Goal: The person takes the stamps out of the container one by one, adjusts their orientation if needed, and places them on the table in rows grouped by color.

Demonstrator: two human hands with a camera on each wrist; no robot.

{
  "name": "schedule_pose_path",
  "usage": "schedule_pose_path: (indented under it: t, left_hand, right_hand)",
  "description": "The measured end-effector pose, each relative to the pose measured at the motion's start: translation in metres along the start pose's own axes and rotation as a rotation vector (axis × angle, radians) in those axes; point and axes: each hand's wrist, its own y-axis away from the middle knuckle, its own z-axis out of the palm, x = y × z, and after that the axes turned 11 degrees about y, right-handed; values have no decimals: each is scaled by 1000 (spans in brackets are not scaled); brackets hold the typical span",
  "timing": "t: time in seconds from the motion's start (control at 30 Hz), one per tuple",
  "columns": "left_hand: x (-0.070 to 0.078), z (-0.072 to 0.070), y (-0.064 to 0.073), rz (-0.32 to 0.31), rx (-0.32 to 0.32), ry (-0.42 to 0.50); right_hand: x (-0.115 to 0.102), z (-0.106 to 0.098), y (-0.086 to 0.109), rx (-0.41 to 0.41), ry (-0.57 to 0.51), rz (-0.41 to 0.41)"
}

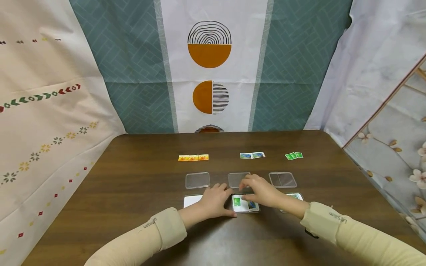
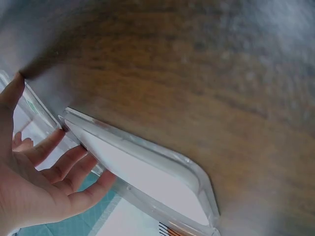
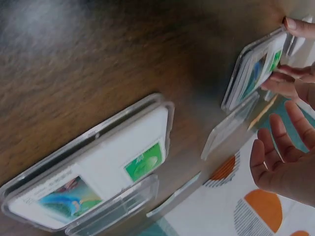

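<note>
1. Cream sleeves (image 1: 131, 240), nearest the camera, extend from both lower corners over a brown table (image 1: 139, 177).
2. Left hand (image 1: 213, 202): fingers spread and free of any grasp, thumb and index finger at the left corners of the middle case (image 1: 241, 210).
3. Right hand (image 1: 263, 192): fingers loosely bent over the middle case, thumb apart from index finger; no grasped item is visible. Whether the thumb presses the card cannot be told.
4. Middle case, between the hands: white card bearing a green stamp (image 1: 237, 201) at left and a blue stamp (image 1: 252, 204) at right.
5. Flanking cases: left case (image 1: 191, 200), white; right case (image 1: 295, 196), partly behind the right wrist.
6. Behind: three clear covers (image 1: 198, 180), then orange stamps (image 1: 193, 157), blue stamps (image 1: 253, 155) and green stamps (image 1: 294, 156).
</note>
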Motion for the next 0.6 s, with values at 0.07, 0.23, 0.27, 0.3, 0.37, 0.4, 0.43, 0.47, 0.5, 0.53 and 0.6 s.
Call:
schedule_pose_path:
  t: [0.07,0.23,0.27,0.3,0.37,0.4,0.43,0.47,0.5,0.53,0.6]
  left_hand:
    - [1,0,0,-5,-10,2]
    - [4,1,1,-19,-26,13]
    - [4,1,0,-21,-27,15]
    - [4,1,0,-24,-29,16]
    - [4,1,0,-33,-31,19]
    - [4,0,0,-36,-31,18]
    - [3,0,0,-39,-30,18]
    - [3,-1,1,-42,-29,17]
    - [3,-1,1,-44,-26,17]
    - [3,-1,2,-44,-23,16]
    - [2,-1,2,-44,-16,16]
  right_hand:
    - [-1,3,0,-15,-9,1]
    - [-3,10,2,-15,7,1]
    - [-3,10,3,-11,10,1]
    - [-3,11,3,-8,13,3]
    - [-3,12,3,-5,11,5]
    - [-3,13,3,-5,8,3]
    - [-3,13,3,-6,3,3]
    - [-3,14,3,-7,0,2]
    - [-2,14,3,-5,-2,0]
    - [-2,15,3,-5,-4,0]
    - [-1,17,4,-4,-6,-2]
